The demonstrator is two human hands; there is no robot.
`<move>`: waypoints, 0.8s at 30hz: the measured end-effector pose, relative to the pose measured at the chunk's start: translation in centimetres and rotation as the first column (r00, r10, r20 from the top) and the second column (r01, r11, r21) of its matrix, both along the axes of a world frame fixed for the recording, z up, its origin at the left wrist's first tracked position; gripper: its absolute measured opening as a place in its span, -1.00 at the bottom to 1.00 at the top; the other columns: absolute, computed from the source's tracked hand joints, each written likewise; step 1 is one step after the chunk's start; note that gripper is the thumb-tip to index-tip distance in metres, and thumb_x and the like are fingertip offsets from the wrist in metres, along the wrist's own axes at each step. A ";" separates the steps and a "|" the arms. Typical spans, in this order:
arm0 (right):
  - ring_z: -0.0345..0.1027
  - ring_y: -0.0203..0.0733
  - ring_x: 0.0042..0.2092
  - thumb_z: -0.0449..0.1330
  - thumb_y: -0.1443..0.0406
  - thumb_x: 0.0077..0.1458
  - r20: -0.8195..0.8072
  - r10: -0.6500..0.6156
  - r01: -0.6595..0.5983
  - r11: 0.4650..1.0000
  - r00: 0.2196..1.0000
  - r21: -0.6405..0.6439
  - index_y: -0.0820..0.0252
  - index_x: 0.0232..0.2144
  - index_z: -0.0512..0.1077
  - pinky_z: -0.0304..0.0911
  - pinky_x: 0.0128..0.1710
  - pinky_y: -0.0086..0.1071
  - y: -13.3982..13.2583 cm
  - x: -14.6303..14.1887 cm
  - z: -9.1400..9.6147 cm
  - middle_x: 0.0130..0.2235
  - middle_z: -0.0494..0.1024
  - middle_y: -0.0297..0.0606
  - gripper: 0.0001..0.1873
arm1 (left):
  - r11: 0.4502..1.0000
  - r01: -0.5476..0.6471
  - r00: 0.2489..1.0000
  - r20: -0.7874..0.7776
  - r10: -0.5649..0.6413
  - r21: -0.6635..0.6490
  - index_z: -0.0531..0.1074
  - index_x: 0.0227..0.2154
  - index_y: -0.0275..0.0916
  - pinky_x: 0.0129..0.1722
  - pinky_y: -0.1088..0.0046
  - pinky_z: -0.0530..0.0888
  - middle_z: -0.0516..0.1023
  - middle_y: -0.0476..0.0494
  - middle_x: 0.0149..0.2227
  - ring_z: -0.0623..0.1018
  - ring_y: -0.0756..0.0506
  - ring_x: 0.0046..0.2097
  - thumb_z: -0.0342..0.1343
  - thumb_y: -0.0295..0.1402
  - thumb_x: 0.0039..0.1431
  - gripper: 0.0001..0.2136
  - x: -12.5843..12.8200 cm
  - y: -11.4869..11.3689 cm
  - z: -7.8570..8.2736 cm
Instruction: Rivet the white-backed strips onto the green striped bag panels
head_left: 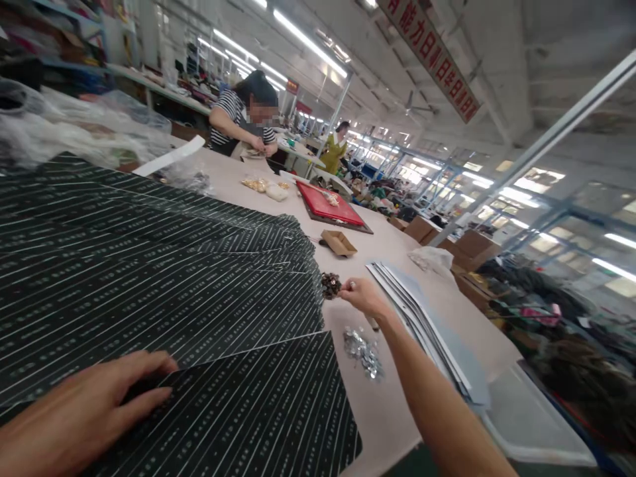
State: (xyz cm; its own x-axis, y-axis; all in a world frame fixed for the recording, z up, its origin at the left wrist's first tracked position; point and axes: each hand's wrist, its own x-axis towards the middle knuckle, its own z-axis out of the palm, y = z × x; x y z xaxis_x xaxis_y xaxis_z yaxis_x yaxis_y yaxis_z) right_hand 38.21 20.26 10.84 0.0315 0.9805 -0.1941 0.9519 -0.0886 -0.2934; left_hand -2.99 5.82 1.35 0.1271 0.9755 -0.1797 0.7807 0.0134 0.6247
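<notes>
My left hand [99,401] rests on a stack of black fabric pieces [209,285] printed with white stripes and lettering. Its thumb and fingers are apart, beside the raised edge of a top piece. To the right, my right hand [365,296] reaches over the table with its fingertips pinched at a heap of small dark brown metal pieces [330,285]. What sits between those fingertips is too small to make out. Nearer to me, under the right forearm's left side, lies a scatter of small silvery metal pieces [364,354].
An open cardboard box [338,243] and a red board [330,203] lie farther back. Long white and dark strips [422,318] are right of my arm. Across the table a person in a striped top [228,112] handles something small. Plastic bags [74,126] are heaped at left.
</notes>
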 end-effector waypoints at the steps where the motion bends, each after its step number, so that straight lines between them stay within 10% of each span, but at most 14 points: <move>1: 0.38 -0.29 -0.40 0.21 0.18 0.24 -0.043 0.006 -0.006 1.000 0.999 0.004 0.29 -0.31 0.49 0.32 -0.40 -0.41 -0.7 -0.4 0.8 -0.41 0.48 -0.34 -0.75 | 0.999 0.012 1.000 0.008 -0.012 -0.046 0.53 -0.18 -0.04 0.06 0.26 0.39 0.59 0.06 -0.09 0.54 -0.21 -0.03 0.02 -0.13 0.17 -0.74 0.2 -0.2 0.8; 8: 0.09 -0.37 -0.63 0.19 -0.05 0.07 -0.437 0.054 -0.098 0.992 0.898 -0.079 0.19 -0.44 0.47 0.00 -0.64 -0.48 -8.1 -6.5 3.7 -0.66 0.24 -0.46 -0.59 | 0.973 0.148 0.989 0.010 -0.148 -0.179 0.46 -0.42 -0.18 -0.29 0.40 0.22 0.53 -0.06 -0.35 0.48 -0.12 -0.26 0.04 -0.32 0.16 -0.87 2.1 -0.3 6.9; 16: 0.21 -0.35 -0.50 0.25 0.13 0.11 -0.624 0.153 -0.315 0.936 0.766 -0.158 0.14 -0.46 0.48 0.15 -0.51 -0.47 -14.7 -15.0 -0.2 -0.54 0.40 -0.42 -0.77 | 0.932 0.172 0.976 0.180 -0.119 -0.318 0.48 -0.37 -0.17 -0.34 0.46 0.20 0.49 0.00 -0.41 0.43 -0.06 -0.34 0.12 -0.27 0.11 -0.89 1.9 -0.9 6.2; 24: 0.25 -0.37 -0.46 0.37 0.17 0.01 -0.784 -0.004 -0.368 0.881 0.621 -0.296 0.13 -0.47 0.58 0.20 -0.44 -0.49 -15.8 -16.4 -1.3 -0.57 0.38 -0.44 -0.83 | 0.803 0.328 0.836 0.549 -0.002 -0.497 0.49 -0.30 -0.25 -0.49 0.53 0.19 0.37 0.03 -0.47 0.28 0.03 -0.49 0.16 -0.08 0.04 -0.68 1.4 -1.9 6.1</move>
State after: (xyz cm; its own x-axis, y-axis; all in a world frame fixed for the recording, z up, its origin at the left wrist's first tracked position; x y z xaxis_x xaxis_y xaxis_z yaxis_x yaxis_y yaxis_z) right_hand 21.80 4.46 9.56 -0.4758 0.7723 -0.4209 0.4204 -0.2207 -0.8801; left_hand -1.58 3.88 7.42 0.5056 0.6760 -0.5361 0.3821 0.3816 0.8416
